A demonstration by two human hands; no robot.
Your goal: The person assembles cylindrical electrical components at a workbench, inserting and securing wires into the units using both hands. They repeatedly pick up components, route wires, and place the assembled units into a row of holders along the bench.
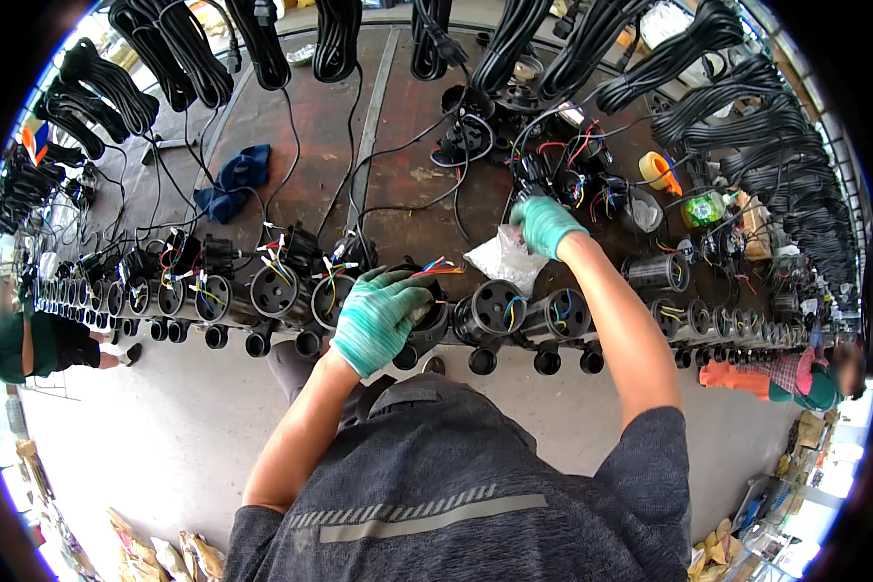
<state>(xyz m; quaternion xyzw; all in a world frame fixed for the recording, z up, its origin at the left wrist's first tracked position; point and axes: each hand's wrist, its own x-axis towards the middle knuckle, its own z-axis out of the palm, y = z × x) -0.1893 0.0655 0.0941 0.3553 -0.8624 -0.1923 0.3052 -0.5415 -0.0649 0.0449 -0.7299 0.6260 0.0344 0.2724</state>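
My left hand, in a green striped glove with dark fingertips, curls over the rim of a black cylindrical housing at the table's near edge. Orange, red and blue wires stick up beside its fingertips. Farther right, my right hand, gloved alike, is closed against a black part with wires. What its fingers hold is hidden. Just left of and below that hand lies a white plastic bag. Another black housing with yellow and blue wires stands between my arms.
Several black housings line the table's near edge. Coiled black cables hang along the far side, their leads crossing the brown table. A blue cloth and an orange tape roll lie on it. People stand at far left and right.
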